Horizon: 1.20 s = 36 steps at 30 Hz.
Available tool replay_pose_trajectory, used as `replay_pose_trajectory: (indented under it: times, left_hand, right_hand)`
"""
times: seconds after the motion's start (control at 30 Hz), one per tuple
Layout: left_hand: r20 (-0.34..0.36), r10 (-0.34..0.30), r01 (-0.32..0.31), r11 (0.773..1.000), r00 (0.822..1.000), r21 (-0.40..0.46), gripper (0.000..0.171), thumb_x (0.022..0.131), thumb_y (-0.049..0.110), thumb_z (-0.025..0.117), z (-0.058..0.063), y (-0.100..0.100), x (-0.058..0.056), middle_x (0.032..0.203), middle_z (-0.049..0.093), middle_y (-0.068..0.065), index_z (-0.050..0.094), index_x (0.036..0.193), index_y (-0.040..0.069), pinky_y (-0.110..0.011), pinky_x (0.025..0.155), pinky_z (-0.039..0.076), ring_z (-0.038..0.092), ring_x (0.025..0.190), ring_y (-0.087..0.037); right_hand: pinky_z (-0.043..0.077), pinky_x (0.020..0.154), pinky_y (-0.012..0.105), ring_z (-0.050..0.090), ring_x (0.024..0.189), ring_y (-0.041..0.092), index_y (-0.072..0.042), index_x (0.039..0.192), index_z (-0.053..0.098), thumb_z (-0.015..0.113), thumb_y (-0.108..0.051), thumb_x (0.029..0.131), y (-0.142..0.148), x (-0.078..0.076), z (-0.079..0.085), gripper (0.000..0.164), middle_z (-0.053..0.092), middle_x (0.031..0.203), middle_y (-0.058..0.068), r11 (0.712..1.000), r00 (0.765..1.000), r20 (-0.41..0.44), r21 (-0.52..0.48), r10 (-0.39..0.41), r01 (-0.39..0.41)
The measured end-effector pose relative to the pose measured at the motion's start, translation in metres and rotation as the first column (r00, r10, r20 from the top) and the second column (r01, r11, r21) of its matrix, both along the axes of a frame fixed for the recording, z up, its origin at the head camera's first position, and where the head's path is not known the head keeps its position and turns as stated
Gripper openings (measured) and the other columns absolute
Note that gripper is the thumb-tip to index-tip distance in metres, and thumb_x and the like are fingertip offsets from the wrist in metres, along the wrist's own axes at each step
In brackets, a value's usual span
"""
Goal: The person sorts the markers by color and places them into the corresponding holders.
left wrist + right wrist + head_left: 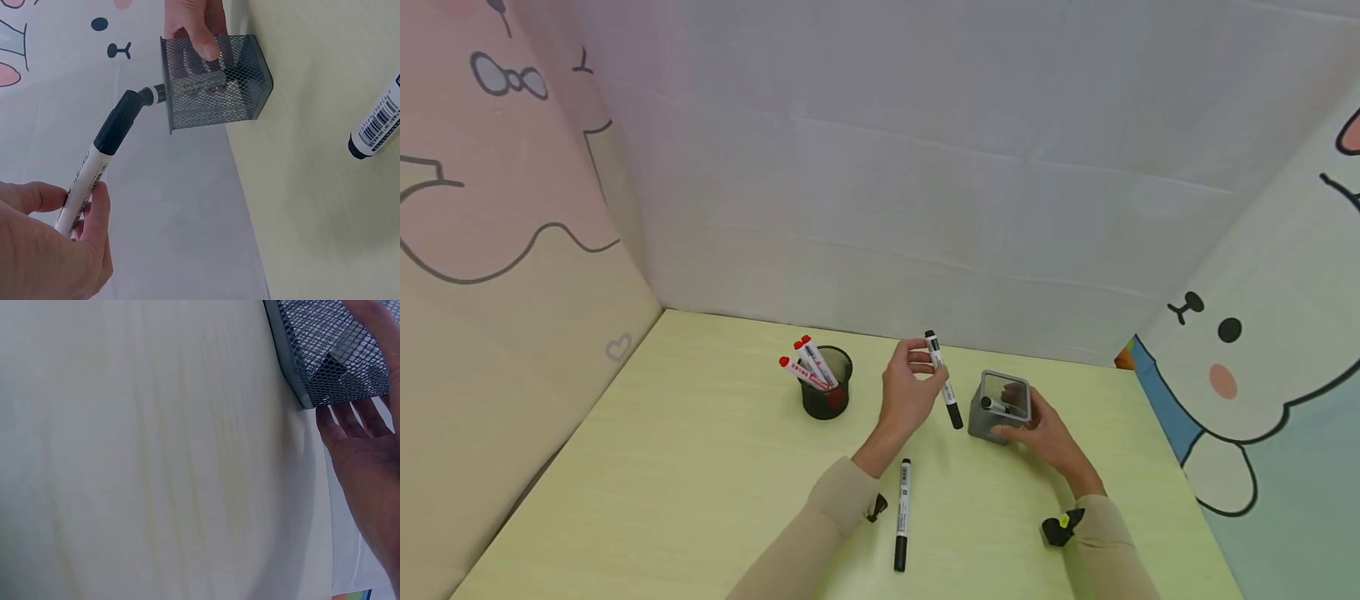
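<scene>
My left hand (910,393) pinches a black-capped whiteboard marker (944,380) between thumb and fingers, tilted in the air left of a grey square mesh pen holder (983,426). With its thumb on the near side and fingers round the far side, my right hand (1054,438) grips that holder, which stands on the table. Inside it leans another black marker (996,406); the left wrist view shows it through the mesh. In that view the held marker's black end (119,123) appears close to the holder's mouth.
A third black marker (903,510) lies on the yellow table (700,467) near the left forearm. Left of the left hand stands a round black mesh pen holder (825,408) with red-capped markers (815,364). A white cloth wall (880,208) rises behind the table.
</scene>
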<state>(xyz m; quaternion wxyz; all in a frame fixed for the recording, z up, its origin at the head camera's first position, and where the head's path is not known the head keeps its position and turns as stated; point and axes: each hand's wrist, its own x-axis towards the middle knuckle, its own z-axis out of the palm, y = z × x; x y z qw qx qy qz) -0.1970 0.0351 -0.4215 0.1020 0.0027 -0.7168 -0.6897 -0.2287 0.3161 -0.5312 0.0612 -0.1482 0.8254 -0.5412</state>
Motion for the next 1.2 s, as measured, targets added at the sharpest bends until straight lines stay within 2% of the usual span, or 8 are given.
replay_pose_trajectory:
  times: [0.33, 0.73, 0.83, 1.2]
  left_hand:
    - [-0.022, 0.013, -0.012, 0.999, 1.0, 0.034, 0.04, 0.089, 0.003, 0.072, 0.007, 0.01, -0.009, 0.105, 0.067, -0.008, 0.059, 0.127, 0.003, -0.026, 0.074, 0.056, 0.068, 0.091, -0.018]
    - [-0.046, 0.005, -0.002, 0.998, 0.999, 0.059, 0.039, 0.091, 0.003, 0.073, 0.011, 0.019, -0.016, 0.103, 0.067, -0.007, 0.057, 0.126, 0.006, -0.027, 0.077, 0.053, 0.067, 0.091, -0.017]
    - [-0.064, 0.003, 0.001, 0.998, 0.998, 0.067, 0.039, 0.091, 0.003, 0.073, 0.011, 0.02, -0.02, 0.104, 0.067, -0.008, 0.057, 0.127, 0.005, -0.028, 0.079, 0.053, 0.068, 0.092, -0.018]
    - [-0.094, -0.023, 0.031, 0.996, 0.995, 0.084, 0.038, 0.093, 0.003, 0.072, 0.008, 0.028, -0.034, 0.105, 0.067, -0.007, 0.056, 0.127, 0.006, -0.029, 0.081, 0.053, 0.067, 0.095, -0.017]
  right_hand:
    - [0.041, 0.099, 0.008, 0.051, 0.129, 0.024, -0.007, 0.15, 0.042, 0.082, -0.011, 0.089, 0.0, 0.002, 0.002, 0.073, 0.051, 0.145, 0.021, 1.0, 1.0, 0.006, 0.005, -0.006, 0.006]
    - [0.044, 0.098, 0.01, 0.053, 0.123, 0.006, -0.005, 0.152, 0.04, 0.081, -0.007, 0.089, 0.001, 0.0, 0.001, 0.075, 0.049, 0.146, 0.024, 0.999, 1.0, -0.003, -0.034, 0.014, -0.014]
    - [0.045, 0.098, 0.011, 0.054, 0.121, 0.006, -0.003, 0.151, 0.04, 0.08, -0.005, 0.089, 0.001, -0.001, 0.0, 0.074, 0.049, 0.145, 0.025, 0.999, 1.0, -0.01, -0.046, 0.02, -0.021]
    - [0.041, 0.1, 0.009, 0.05, 0.128, 0.022, -0.002, 0.149, 0.042, 0.081, -0.005, 0.089, 0.0, 0.0, 0.001, 0.072, 0.05, 0.145, 0.024, 0.999, 1.0, -0.023, -0.036, 0.014, -0.015]
